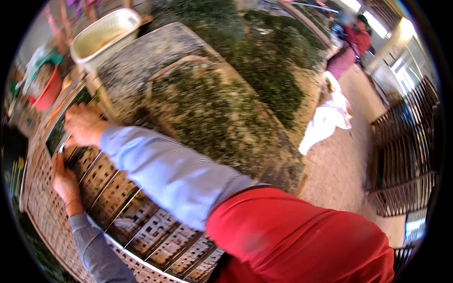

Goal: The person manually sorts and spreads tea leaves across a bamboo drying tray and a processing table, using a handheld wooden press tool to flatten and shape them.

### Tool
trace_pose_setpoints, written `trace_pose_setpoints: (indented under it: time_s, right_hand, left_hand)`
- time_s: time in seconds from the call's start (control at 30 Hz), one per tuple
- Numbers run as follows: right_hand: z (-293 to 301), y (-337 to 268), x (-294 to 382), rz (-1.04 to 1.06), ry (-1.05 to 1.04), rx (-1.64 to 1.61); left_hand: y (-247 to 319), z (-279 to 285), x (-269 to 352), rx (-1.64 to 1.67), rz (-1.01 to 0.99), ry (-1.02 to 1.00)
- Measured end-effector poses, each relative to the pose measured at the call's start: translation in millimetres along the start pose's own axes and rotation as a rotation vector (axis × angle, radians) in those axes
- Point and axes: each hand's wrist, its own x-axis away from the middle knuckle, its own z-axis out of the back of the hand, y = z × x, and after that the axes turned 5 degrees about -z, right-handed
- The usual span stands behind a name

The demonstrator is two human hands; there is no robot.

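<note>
A long frame (126,244) with a pale metal rim and thin crossbars lies over a perforated, basket-like surface (47,198) at the lower left. Dark green material (56,136) shows at its far end. My right hand (85,125) is bent over that end, fingers curled downward; what it grips is hidden. Just below it, my left hand (66,184) reaches up along the rim, its fingertips at a small shiny piece (62,148). Whether the piece is held is unclear. Beside my right sleeve, a shallow tray (177,60) holds loose green leafy material (212,109).
A pale plastic basket (106,39) and a red tub (47,88) stand at the upper left. More green material (262,60) covers the surface beyond. White cloth (327,109) hangs near the walkway. A person (361,37) is far off; stacked dark slatted racks (403,148) stand right.
</note>
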Motion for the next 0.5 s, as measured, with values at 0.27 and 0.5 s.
trace_pose_setpoints:
  time_s: [0.27, 0.5]
  right_hand:
    - [108.2, 48.9, 110.5, -0.144, 0.413, -0.63]
    - [229.7, 299.6, 459.7, -1.121, 0.629, 0.397]
  left_hand:
    - [-36.4, -27.5, 4.5, 0.09, 0.058, -0.036]
    - [40.6, 13.5, -33.4, -0.008, 0.24, -0.267]
